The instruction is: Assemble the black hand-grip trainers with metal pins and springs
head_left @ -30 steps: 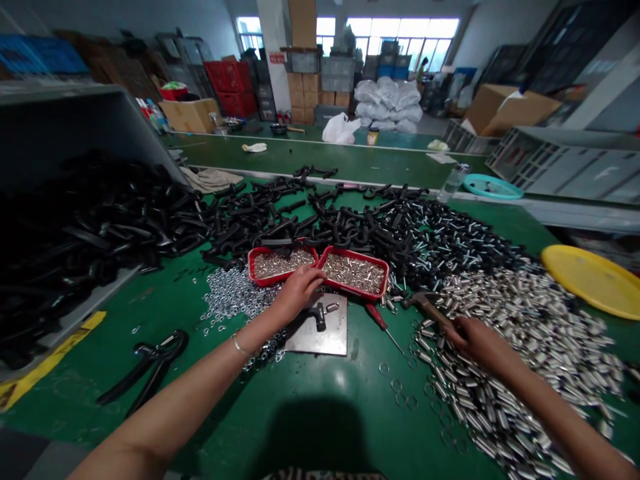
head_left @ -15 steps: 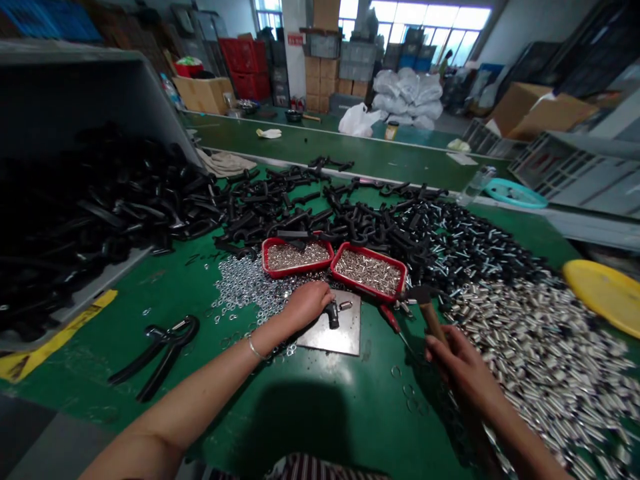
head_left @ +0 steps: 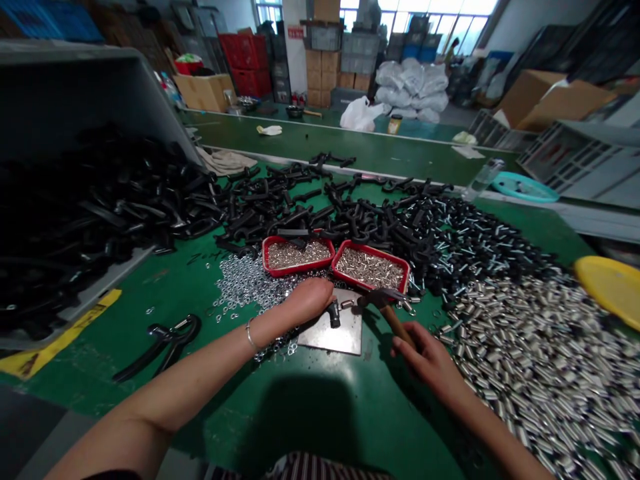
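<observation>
Hands work over a small metal plate (head_left: 336,333) on a green table (head_left: 310,413). Left hand (head_left: 311,298) rests at the plate's left edge, fingers clenched on a black T-shaped part (head_left: 332,312) standing on it. Right hand (head_left: 425,353), just right of the plate, grips a wooden-handled hammer (head_left: 385,303), its head above the plate's far right corner. Two red trays (head_left: 373,268) of silver pieces sit just beyond the plate.

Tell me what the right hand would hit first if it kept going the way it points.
The right hand points up and left along its hammer. Carried on, the hammer head would probably meet the black part on the metal plate, held by the left hand; depth is unclear.
</observation>
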Demonstrator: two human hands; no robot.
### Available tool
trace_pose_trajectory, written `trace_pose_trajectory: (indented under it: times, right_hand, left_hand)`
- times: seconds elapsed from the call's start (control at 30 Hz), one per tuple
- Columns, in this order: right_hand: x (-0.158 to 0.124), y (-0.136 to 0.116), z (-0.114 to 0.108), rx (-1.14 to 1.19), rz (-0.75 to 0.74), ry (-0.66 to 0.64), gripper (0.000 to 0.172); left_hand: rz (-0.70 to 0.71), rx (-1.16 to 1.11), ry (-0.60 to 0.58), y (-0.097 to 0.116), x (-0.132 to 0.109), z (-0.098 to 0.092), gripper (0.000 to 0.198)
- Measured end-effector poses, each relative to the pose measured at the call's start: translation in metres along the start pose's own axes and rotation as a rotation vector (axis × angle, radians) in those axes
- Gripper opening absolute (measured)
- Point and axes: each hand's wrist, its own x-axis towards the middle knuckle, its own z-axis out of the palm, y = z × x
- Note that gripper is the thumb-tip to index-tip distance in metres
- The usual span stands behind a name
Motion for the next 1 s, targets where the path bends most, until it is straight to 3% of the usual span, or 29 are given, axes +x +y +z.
trace_pose_trajectory:
  times: [0.2,0.3,0.37,0.5,0.6,0.7,0.9,0.93,1.0]
  right_hand:
    - [0.001,0.002,-0.002,-0.016,-0.009,-0.013,0.038]
    - [0.004,0.002,-0.002,-0.029,-0.017,0.002,0.037]
    - [0.006,0.003,0.0,-0.002,-0.003,0.001,0.038]
    - [0.01,0.007,0.005,0.127,0.055,-0.024,0.043]
    - [0.01,0.008,0.008,0.214,0.088,-0.018,0.044]
    - [0.01,0.009,0.01,0.238,0.105,-0.005,0.045]
    - [0.01,0.005,0.01,0.132,0.06,0.02,0.049]
    - [0.009,0.002,0.009,0.09,0.042,0.028,0.048]
    - [0.005,-0.006,0.006,-0.018,0.005,0.044,0.045]
  left_hand:
    - [0.416,0.172,0.002,0.0,0.021,-0.004,0.021]
    - [0.533,0.231,-0.041,0.004,0.032,-0.008,0.023]
    - [0.521,0.214,-0.095,0.005,0.037,-0.013,0.024]
    - [0.339,0.09,-0.232,-0.001,0.043,-0.027,0.017]
    - [0.265,0.011,-0.264,-0.009,0.042,-0.031,0.019]
    - [0.295,0.048,-0.229,-0.007,0.041,-0.027,0.018]
    - [0.528,0.242,-0.133,0.016,0.04,-0.015,0.018]
    - [0.513,0.237,-0.104,0.016,0.037,-0.015,0.017]
    - [0.407,0.179,-0.028,0.012,0.026,-0.014,0.035]
